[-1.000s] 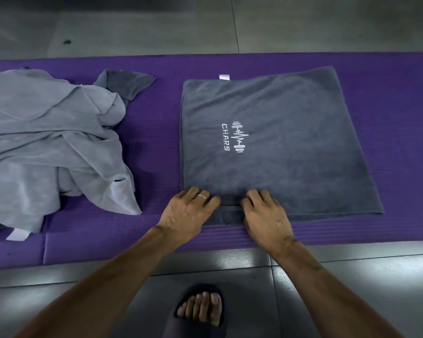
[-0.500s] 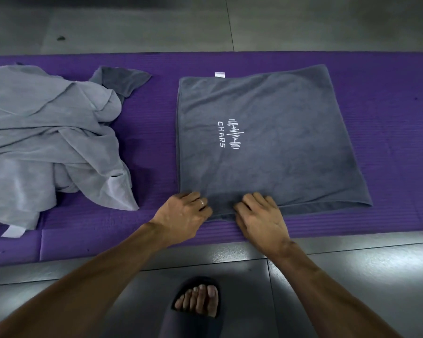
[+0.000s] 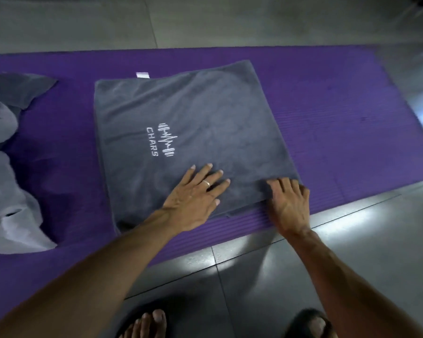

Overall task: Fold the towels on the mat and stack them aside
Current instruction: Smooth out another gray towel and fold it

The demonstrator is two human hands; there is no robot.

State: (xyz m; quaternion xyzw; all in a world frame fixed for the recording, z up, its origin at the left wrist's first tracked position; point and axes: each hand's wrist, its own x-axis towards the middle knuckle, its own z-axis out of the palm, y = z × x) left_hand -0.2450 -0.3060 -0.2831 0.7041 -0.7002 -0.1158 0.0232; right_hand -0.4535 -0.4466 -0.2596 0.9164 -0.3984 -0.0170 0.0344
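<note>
The dark towel [image 3: 193, 132] lies flat on the purple mat [image 3: 340, 113], partly folded. The left hand [image 3: 195, 198] presses it with spread fingers. The right hand [image 3: 288, 203] curls on its near right corner; I cannot tell if it pinches. Next comes another fold, I think. The towel pile [image 3: 7, 186] waits at the left.

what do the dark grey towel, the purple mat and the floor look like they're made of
Dark grey towel: soft napped cloth, maybe microfibre or terry; matte, with brushed shading and a stitched-looking white logo.
Purple mat: probably foam or rubber; matte, with fine ribs.
Floor: hard grey tiles, stone or ceramic perhaps; glossy, with glare patches and thin joint lines.
</note>
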